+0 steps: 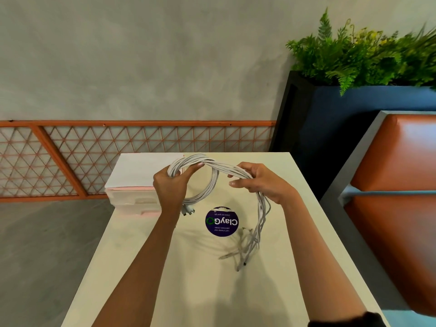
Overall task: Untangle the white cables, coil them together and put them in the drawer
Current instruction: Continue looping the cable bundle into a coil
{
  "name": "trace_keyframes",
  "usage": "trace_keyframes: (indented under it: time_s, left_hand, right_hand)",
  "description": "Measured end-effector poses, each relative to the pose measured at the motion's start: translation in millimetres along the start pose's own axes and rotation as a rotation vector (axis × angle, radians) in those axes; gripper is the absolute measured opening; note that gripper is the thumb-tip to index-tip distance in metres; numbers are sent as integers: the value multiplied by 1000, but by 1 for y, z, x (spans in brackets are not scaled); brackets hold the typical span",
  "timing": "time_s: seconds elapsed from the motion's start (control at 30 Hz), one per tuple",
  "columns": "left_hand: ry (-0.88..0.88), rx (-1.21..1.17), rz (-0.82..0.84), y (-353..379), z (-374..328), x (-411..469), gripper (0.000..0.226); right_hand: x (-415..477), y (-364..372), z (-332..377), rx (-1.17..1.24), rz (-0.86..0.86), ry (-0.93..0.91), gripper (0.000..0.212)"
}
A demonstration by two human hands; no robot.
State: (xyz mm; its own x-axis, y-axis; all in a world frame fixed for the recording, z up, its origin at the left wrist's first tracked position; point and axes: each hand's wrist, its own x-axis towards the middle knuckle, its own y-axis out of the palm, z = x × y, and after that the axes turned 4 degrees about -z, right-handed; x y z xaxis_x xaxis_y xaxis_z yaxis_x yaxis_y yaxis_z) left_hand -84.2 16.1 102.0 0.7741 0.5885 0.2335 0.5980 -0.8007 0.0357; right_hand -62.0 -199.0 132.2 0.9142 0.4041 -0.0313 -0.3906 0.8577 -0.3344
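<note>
A bundle of white cables (219, 167) is held above the cream table (184, 267), partly looped into a coil. My left hand (171, 185) grips the coil's left side, with plug ends poking out below it. My right hand (259, 181) holds the strands on the right, fingers curled round them. From there the loose ends (250, 246) hang down and trail onto the table. A white and pink drawer unit (134, 185) stands at the table's far left corner; its drawers look closed.
A round purple sticker (221, 221) lies on the table under the coil. An orange padded bench (398, 185) runs along the right. A dark planter with ferns (354, 74) stands behind it. An orange lattice panel (94, 156) lines the wall.
</note>
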Motion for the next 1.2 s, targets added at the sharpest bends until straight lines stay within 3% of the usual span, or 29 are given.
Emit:
trace_keyframes:
  time_s: [0.1,0.3,0.47,0.6,0.77,0.87,1.07,1.2]
  left_hand:
    - [-6,-7,-27,-1,-5,3,45]
    - [-32,-4,-97,-7,-10,15,52]
    - [-61,21,-99,-7,-10,12,50]
    - [-103,-15,-130,-13,-7,20,52]
    - [-115,-17,-102,-11,-8,18,53]
    - [-163,-31,-111,-13,-8,21,55]
    - [-291,-127,-139,-16,-16,27,59]
    - [-352,-136,-178,-19,-20,30,56]
  right_hand:
    - [0,-1,-11,-61,-80,37,20]
    - [-3,0,-52,-174,-258,171,47]
    - [0,8,-76,-248,-526,100,54]
    - [-1,6,-104,-440,-601,201,35]
    - [-9,14,-114,-154,-748,227,25]
    - [-16,14,-114,-23,-628,252,35]
    - [-32,7,-115,524,-48,314,32]
    - [-35,6,-128,745,83,322,45]
